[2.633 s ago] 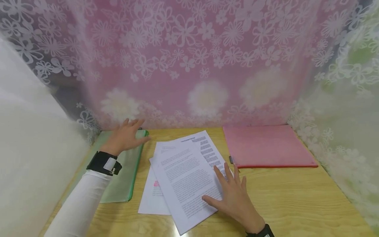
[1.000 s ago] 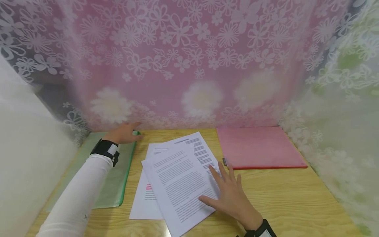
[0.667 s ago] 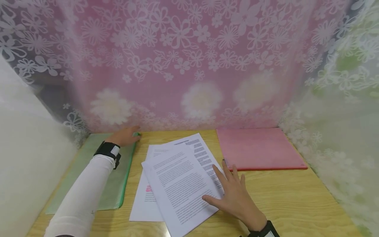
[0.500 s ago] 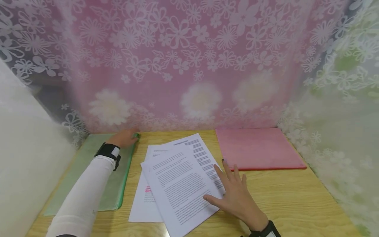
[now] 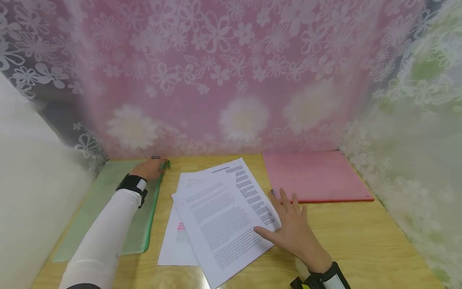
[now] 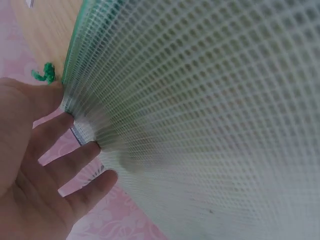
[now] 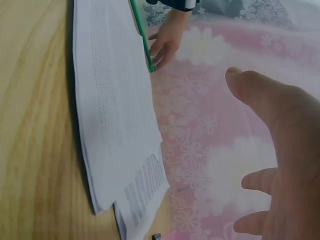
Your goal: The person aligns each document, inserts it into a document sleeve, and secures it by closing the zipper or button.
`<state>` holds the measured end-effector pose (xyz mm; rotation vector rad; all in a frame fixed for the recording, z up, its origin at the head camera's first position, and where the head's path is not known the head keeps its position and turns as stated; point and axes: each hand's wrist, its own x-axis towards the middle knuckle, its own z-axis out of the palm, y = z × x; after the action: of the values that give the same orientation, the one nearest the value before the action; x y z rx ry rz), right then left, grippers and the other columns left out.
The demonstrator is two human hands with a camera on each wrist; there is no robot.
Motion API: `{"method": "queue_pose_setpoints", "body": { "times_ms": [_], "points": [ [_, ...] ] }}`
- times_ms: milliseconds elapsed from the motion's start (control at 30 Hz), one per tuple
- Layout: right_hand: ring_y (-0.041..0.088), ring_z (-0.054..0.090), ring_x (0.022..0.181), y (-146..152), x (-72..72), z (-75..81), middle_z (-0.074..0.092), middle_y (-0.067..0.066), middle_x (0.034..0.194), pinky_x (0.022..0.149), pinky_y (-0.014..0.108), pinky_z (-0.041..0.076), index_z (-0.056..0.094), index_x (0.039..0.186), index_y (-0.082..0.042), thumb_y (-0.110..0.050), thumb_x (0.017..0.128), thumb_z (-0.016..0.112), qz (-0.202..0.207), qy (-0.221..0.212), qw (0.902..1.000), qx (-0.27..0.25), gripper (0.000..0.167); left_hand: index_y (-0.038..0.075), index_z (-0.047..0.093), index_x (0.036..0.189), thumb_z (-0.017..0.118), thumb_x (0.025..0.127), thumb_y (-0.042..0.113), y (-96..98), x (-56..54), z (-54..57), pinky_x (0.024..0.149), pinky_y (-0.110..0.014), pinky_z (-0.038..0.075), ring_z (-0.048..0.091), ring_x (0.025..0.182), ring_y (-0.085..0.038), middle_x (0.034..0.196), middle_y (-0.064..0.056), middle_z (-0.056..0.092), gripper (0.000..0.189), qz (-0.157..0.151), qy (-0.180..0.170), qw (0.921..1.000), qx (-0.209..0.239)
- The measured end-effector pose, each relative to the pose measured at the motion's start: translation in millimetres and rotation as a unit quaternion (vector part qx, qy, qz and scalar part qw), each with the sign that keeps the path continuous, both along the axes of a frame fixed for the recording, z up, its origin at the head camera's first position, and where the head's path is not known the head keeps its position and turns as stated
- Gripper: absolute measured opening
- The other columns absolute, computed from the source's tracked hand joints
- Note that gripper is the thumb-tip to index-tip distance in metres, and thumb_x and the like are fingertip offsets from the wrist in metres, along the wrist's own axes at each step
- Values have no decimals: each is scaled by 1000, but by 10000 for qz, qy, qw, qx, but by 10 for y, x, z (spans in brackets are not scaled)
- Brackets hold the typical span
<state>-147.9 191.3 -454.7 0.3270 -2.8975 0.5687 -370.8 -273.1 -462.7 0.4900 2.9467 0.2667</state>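
At the back left, my left hand point(image 5: 148, 169) pinches the far right corner of a green mesh zipper pouch point(image 5: 104, 192). In the left wrist view, thumb and fingertips meet the edge of the mesh pouch point(image 6: 200, 100), close to its green zipper end point(image 6: 48, 72). My right hand point(image 5: 294, 228) has its fingers spread and holds nothing. It overlaps the right edge of a fanned stack of printed papers point(image 5: 220, 216) in the head view. The right wrist view shows the thumb and fingers of the right hand point(image 7: 295, 135) apart from the papers point(image 7: 115, 100).
A pink zipper pouch point(image 5: 314, 176) lies at the back right, its red zipper toward me. Everything rests on a wood-grain table point(image 5: 361, 241). A pink flowered curtain point(image 5: 234, 80) hangs along the back edge, with pale sheeting on both sides.
My left hand has come down from above the green pouch and taken hold of its far right corner. My right hand has shifted slightly right, still spread. The papers stay in place.
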Motion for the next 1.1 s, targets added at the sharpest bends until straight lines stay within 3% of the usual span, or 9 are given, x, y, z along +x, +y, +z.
{"method": "queue_pose_setpoints", "body": {
  "times_ms": [167,367,567,733,833,967,1100],
  "points": [
    [61,13,151,32,-19,60,22,18,170,105,87,14,37,161,-19,-76,78,71,-14,-35,9999,-109,106,3,56,144,58,99,4,-23,9,22,93,-65,52,59,124,-49,140,-30,59,44,28,294,9993,-218],
    [61,8,151,111,-39,106,16,21,171,106,87,11,29,164,-24,-76,80,69,-103,-256,9996,-117,107,5,59,141,62,98,8,-76,-19,-4,85,-67,53,62,114,-51,130,-34,58,43,141,223,9982,-534],
    [62,3,151,273,-46,207,11,23,171,106,87,6,25,165,-21,-73,83,68,-263,-316,9990,-193,106,4,69,121,68,97,9,-150,-47,-99,84,-58,55,67,105,-41,122,-24,67,25,438,436,9979,172],
    [63,3,150,349,-44,231,11,24,171,106,87,7,23,165,-20,-73,83,68,-246,-253,9992,-171,108,1,69,109,65,97,6,-268,-106,-155,84,-54,53,67,101,-38,111,-21,70,14,219,732,9929,910],
    [64,3,150,365,-49,224,12,24,170,106,87,8,24,165,-19,-72,82,69,-219,-199,9995,-140,108,-2,65,109,61,98,4,-321,-101,-110,89,-56,51,64,105,-42,110,-25,68,13,95,795,9865,1427],
    [65,3,149,372,-38,238,12,25,170,105,87,8,25,164,-17,-71,82,71,-166,-237,9994,-192,108,-1,62,116,57,101,4,-331,-1,-6,91,-58,51,62,111,-44,116,-26,65,16,212,633,9796,1898],
    [65,2,149,371,-22,242,10,24,171,105,88,8,23,165,-17,-71,83,70,-160,-308,9992,-192,109,-3,67,121,61,101,7,-319,80,39,87,-56,54,65,107,-41,117,-24,68,23,127,844,9767,1968]
  ]
}}
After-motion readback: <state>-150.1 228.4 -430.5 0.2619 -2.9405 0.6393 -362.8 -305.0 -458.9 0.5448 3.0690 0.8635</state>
